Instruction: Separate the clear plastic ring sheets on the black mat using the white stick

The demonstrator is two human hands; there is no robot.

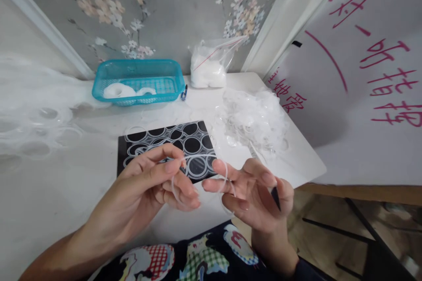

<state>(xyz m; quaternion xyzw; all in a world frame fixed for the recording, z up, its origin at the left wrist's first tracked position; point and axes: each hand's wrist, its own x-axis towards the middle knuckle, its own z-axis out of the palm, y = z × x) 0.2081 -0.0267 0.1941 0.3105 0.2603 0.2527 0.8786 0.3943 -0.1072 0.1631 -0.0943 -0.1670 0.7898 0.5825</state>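
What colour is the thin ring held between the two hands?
Whitish; the thin ring shows best in the head view.

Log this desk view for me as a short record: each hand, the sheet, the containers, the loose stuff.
left hand: thumb and forefinger pinching a thin pale loop
right hand: some fingers partly spread at the loop's other side; also holds a dark item, mostly hidden
black sheet: shows a pale ring pattern; partly hidden behind the hands
blue basket: white round items inside
zip bag: white contents, upright, right of the basket
pen: beside the basket
clear pile: tangled, right of the sheet
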